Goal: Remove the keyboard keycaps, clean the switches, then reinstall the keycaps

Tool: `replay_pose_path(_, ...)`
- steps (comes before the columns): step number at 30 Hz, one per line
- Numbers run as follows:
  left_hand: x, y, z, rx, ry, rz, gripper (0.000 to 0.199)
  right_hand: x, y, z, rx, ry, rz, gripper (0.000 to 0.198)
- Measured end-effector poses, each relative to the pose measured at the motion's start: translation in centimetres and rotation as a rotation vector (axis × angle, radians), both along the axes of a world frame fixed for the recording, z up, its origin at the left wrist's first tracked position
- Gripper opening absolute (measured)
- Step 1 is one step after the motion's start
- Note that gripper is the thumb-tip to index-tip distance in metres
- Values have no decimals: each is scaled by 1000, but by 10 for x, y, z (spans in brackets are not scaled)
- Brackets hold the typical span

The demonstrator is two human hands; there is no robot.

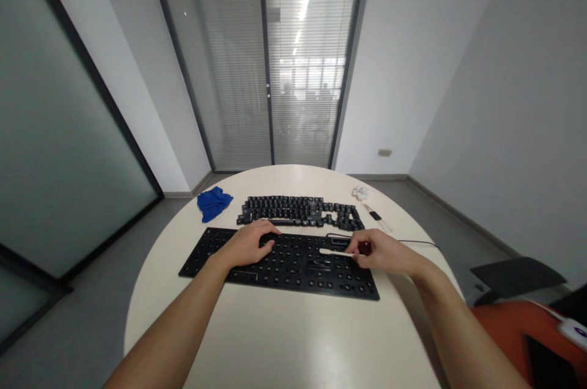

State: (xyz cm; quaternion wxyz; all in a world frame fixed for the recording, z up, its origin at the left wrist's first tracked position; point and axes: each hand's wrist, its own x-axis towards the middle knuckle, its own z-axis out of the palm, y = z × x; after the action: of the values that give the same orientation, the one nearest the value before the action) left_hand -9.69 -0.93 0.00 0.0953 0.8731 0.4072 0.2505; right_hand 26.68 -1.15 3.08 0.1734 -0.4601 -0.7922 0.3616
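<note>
The right hand [373, 249] pinches a slim white stick [336, 252] over a flat black keyboard base [293, 262]; a light, shallow stroke should suit its studded surface. The left hand [250, 243], loosely open, rests on the base, which lies on a smooth cream round table [257, 340] before blocky black plastic keycaps [279, 208].

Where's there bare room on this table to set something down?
Widest: the table on your side of the black keyboard, between your forearms. A slimmer strip lies beyond the loose keycaps, between the blue cloth and crumpled white wad. The middle is crowded: keycaps close behind the keyboard, the left hand over it, the right hand at its right end.
</note>
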Motion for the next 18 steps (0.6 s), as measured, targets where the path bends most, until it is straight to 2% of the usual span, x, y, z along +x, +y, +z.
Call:
replay_pose_path(6, 1, 0, 1, -1, 13, 4, 26, -2, -1, 0, -95, 51, 45, 16)
replay_pose_path(9, 2, 0, 1, 1, 8, 10, 26, -8, -4, 1, -95, 66, 74, 19)
replay_pose_path(18, 4, -1, 5, -5, 14, 13, 26, -46, -26, 17, 166, -29, 257, 23)
